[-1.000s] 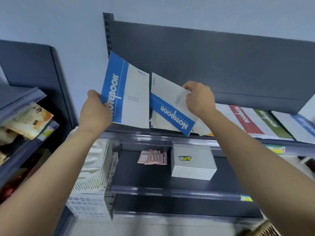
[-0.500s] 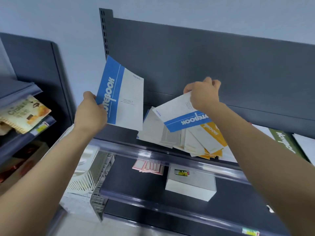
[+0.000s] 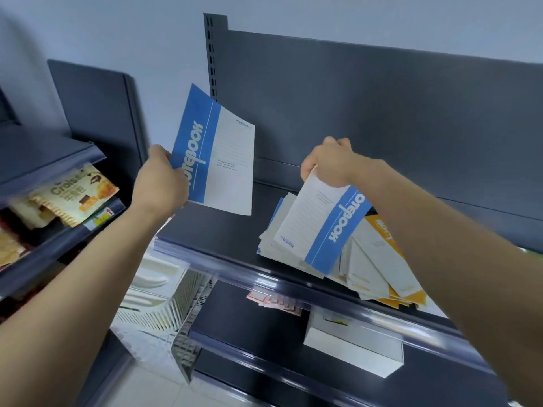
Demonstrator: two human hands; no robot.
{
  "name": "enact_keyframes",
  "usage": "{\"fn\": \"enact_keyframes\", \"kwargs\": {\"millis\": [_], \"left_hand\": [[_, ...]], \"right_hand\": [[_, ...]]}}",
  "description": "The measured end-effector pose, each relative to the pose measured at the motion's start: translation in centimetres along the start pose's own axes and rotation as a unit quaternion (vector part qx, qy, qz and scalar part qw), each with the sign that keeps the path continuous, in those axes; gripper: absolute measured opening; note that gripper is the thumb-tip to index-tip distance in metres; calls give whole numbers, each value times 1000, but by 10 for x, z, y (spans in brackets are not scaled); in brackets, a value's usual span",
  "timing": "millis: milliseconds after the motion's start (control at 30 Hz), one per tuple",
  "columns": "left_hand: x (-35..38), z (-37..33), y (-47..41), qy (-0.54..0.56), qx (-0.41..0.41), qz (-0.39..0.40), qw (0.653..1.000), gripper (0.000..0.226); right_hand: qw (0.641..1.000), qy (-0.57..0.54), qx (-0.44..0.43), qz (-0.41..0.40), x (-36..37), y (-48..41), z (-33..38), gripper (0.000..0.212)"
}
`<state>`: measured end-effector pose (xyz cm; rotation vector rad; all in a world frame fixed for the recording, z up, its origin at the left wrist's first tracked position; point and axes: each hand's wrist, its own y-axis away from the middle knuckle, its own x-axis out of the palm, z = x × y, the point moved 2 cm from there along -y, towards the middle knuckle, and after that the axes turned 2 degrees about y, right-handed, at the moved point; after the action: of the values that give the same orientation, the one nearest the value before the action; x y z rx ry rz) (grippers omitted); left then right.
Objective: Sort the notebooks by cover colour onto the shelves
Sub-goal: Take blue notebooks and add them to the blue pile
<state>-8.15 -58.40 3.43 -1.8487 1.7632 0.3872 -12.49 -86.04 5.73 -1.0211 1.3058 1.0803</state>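
Note:
My left hand (image 3: 160,183) grips a blue-and-white notebook (image 3: 223,160) by its lower left corner and holds it upright above the left end of the dark top shelf (image 3: 205,230). My right hand (image 3: 332,163) pinches the top edge of a second blue-striped notebook (image 3: 320,224), which hangs tilted over a loose pile of notebooks (image 3: 370,268) on the same shelf. The pile shows white covers with blue and orange stripes. My right forearm hides the pile's right side.
The shelf below holds a white box (image 3: 352,348) and pink booklets (image 3: 273,302). White plastic baskets (image 3: 164,306) stand at the lower left. A neighbouring rack at the left carries snack packets (image 3: 73,198). The grey back panel (image 3: 382,113) rises behind the top shelf.
My right hand has turned its blue notebook so it hangs down over the pile. My left hand with its notebook has stayed roughly in place. The view has shifted, showing more of the top shelf.

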Motion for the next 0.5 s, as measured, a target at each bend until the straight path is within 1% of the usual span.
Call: {"fn": "enact_keyframes", "kwargs": {"millis": [67, 133, 200, 267, 333, 433, 500], "left_hand": [[2, 2, 0, -3, -8, -9, 1000, 14], [6, 4, 2, -1, -18, -10, 1000, 22], [11, 6, 4, 6, -30, -8, 999, 20], [17, 8, 9, 9, -37, -19, 999, 13], [23, 9, 14, 7, -40, -33, 999, 11], [32, 6, 20, 3, -50, -36, 998, 17], [38, 1, 23, -8, -51, -26, 998, 18]], "right_hand": [[1000, -13, -11, 21, 12, -9, 5, 44], [999, -25, -26, 31, 27, -18, 7, 46], [998, -34, -45, 34, 44, -28, 4, 50], [996, -39, -68, 32, 63, -37, 0, 51], [994, -43, -98, 25, 79, -46, -6, 45], [991, -42, -125, 12, 88, -57, -15, 40], [991, -55, -125, -2, 77, -58, -20, 38]]}}
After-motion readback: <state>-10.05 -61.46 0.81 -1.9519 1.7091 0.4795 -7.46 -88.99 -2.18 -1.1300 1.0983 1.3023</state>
